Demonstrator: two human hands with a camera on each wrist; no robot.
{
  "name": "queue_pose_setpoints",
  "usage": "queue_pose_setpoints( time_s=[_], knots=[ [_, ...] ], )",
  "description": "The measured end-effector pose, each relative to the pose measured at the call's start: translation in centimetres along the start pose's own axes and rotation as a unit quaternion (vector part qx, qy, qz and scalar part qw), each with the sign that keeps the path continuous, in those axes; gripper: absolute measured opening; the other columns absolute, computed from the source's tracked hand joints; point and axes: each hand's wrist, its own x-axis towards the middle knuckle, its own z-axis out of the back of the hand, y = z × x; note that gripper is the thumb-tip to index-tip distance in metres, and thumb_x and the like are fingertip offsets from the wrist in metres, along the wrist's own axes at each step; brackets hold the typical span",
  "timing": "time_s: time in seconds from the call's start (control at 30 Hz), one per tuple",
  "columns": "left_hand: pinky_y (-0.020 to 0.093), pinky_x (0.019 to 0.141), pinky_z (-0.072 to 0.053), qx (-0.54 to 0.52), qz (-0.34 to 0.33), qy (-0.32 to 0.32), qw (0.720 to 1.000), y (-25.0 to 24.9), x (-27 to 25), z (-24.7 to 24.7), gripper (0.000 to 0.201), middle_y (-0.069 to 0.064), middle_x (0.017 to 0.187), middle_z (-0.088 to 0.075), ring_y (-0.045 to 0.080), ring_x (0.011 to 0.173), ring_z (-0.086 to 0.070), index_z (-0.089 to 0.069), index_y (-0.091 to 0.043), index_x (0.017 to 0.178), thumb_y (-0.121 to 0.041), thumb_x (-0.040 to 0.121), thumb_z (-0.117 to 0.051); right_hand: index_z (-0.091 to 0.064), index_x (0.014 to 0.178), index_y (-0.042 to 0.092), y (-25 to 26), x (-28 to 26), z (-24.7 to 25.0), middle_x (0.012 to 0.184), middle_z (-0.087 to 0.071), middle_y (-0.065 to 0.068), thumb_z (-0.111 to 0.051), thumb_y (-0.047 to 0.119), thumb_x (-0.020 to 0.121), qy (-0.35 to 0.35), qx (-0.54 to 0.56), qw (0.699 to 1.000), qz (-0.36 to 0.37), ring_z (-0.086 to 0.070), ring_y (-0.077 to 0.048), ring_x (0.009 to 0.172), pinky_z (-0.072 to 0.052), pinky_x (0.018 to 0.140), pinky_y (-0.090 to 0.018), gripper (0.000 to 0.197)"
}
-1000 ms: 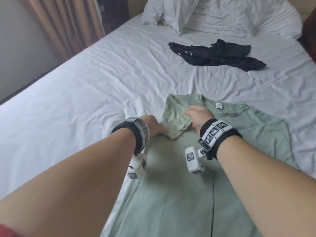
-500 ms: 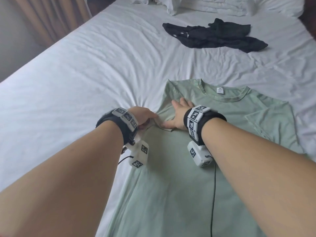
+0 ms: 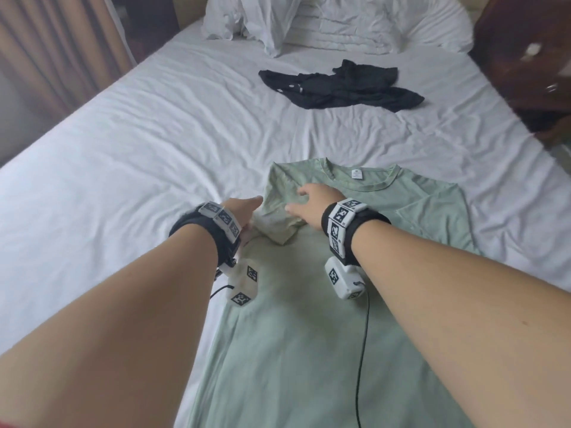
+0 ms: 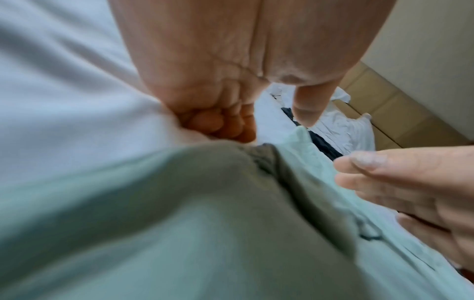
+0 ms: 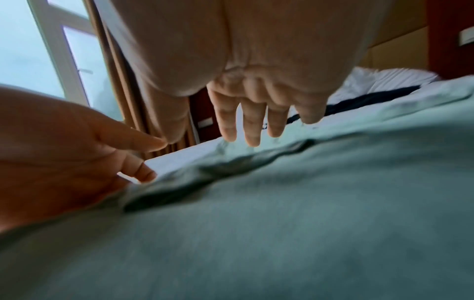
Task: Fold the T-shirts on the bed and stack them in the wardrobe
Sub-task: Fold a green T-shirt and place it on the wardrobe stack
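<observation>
A pale green T-shirt point(image 3: 309, 335) lies flat on the white bed, collar away from me, with its left sleeve point(image 3: 278, 211) folded in over the chest. My left hand point(image 3: 244, 211) is at the shirt's left edge by that fold. The left wrist view shows its fingers point(image 4: 218, 123) curled into the cloth edge and one digit pointing out. My right hand point(image 3: 309, 202) rests on the folded sleeve, and its straight, spread fingers point(image 5: 252, 121) touch the cloth. A crumpled black T-shirt point(image 3: 340, 84) lies farther up the bed.
White pillows point(image 3: 278, 20) are heaped at the head of the bed. A tan curtain point(image 3: 46, 57) hangs at the left, and a dark wooden nightstand point(image 3: 525, 57) stands at the right. The wrinkled sheet point(image 3: 123, 149) spreads out to the left of the shirt. A black cable point(image 3: 363, 350) trails over the shirt.
My right hand has slid from the sleeve's lower edge up onto the folded sleeve and spread its fingers. My left hand has stayed at the shirt's left edge.
</observation>
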Motion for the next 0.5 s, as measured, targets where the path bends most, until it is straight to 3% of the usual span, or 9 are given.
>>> queue_pose_setpoints(
  time_s=[0.07,0.13,0.17,0.27,0.33,0.4,0.47,0.5],
  knots=[
    [0.031,0.069,-0.046,0.007,-0.035,-0.004,0.999,-1.2,-1.5,0.1,0.046,0.012,0.092,-0.061,0.024,0.074,-0.054,-0.063,-0.006,0.106,-0.050,0.102,-0.053,-0.051,0.145,0.020,-1.3,-1.9,1.7,0.146,-0.055,-0.004,-0.064,0.055,0.090,-0.025,0.040,0.999,-0.017,-0.053,-0.025,0.132,-0.041,0.109,-0.034,0.066],
    [0.040,0.091,-0.050,0.024,-0.055,-0.003,0.998,-1.9,-3.4,0.4,0.058,0.020,0.117,-0.065,0.026,0.094,-0.054,-0.061,-0.001,0.128,-0.052,0.102,-0.050,-0.055,0.142,0.016,-2.6,-4.2,3.3,0.143,-0.058,-0.007,-0.064,0.056,0.090,-0.036,0.066,0.997,-0.034,-0.056,-0.025,0.128,-0.043,0.108,-0.035,0.066],
    [0.042,0.094,-0.050,0.031,-0.059,-0.009,0.998,-1.9,-4.3,0.7,0.060,0.022,0.121,-0.065,0.028,0.097,-0.057,-0.061,0.000,0.128,-0.053,0.102,-0.051,-0.057,0.138,0.015,-3.3,-5.5,4.2,0.139,-0.060,-0.006,-0.064,0.056,0.091,-0.041,0.073,0.996,-0.042,-0.058,-0.025,0.125,-0.044,0.106,-0.035,0.063],
    [0.039,0.082,-0.047,0.037,-0.057,-0.029,0.997,-1.5,-7.7,1.6,0.058,0.023,0.101,-0.062,0.034,0.090,-0.059,-0.062,0.005,0.124,-0.047,0.100,-0.055,-0.068,0.120,0.016,-5.3,-10.1,7.4,0.115,-0.069,-0.006,-0.064,0.056,0.091,-0.074,0.075,0.992,-0.070,-0.065,-0.026,0.107,-0.048,0.088,-0.030,0.050],
    [0.042,0.094,-0.051,0.050,-0.077,-0.031,0.995,-1.4,-10.2,1.8,0.054,0.014,0.104,-0.053,0.026,0.094,-0.050,-0.058,0.006,0.133,-0.039,0.104,-0.051,-0.072,0.106,0.014,-6.8,-13.5,9.2,0.097,-0.073,-0.008,-0.065,0.057,0.089,-0.104,0.069,0.988,-0.088,-0.068,-0.029,0.094,-0.050,0.079,-0.031,0.047],
    [0.046,0.108,-0.046,0.055,-0.093,-0.039,0.993,-1.4,-12.7,1.6,0.051,0.012,0.110,-0.051,0.023,0.100,-0.048,-0.055,0.004,0.139,-0.034,0.107,-0.048,-0.071,0.097,0.012,-8.6,-16.9,10.7,0.087,-0.071,-0.009,-0.064,0.057,0.090,-0.115,0.057,0.986,-0.108,-0.068,-0.030,0.091,-0.051,0.074,-0.031,0.046],
    [0.048,0.109,-0.047,0.051,-0.108,-0.043,0.992,-1.4,-14.9,1.3,0.049,0.014,0.117,-0.058,0.025,0.100,-0.051,-0.057,0.004,0.137,-0.033,0.106,-0.050,-0.062,0.078,0.018,-10.3,-20.4,12.0,0.073,-0.061,-0.004,-0.063,0.055,0.092,-0.113,0.041,0.985,-0.127,-0.061,-0.028,0.082,-0.040,0.059,-0.027,0.039],
    [0.049,0.107,-0.049,0.042,-0.112,-0.051,0.992,-1.3,-16.1,1.2,0.047,0.016,0.123,-0.063,0.026,0.100,-0.056,-0.060,0.004,0.133,-0.033,0.105,-0.052,-0.060,0.077,0.019,-11.3,-22.1,12.7,0.074,-0.062,-0.005,-0.062,0.054,0.092,-0.112,0.037,0.984,-0.134,-0.059,-0.026,0.080,-0.038,0.058,-0.027,0.039]
  ],
)
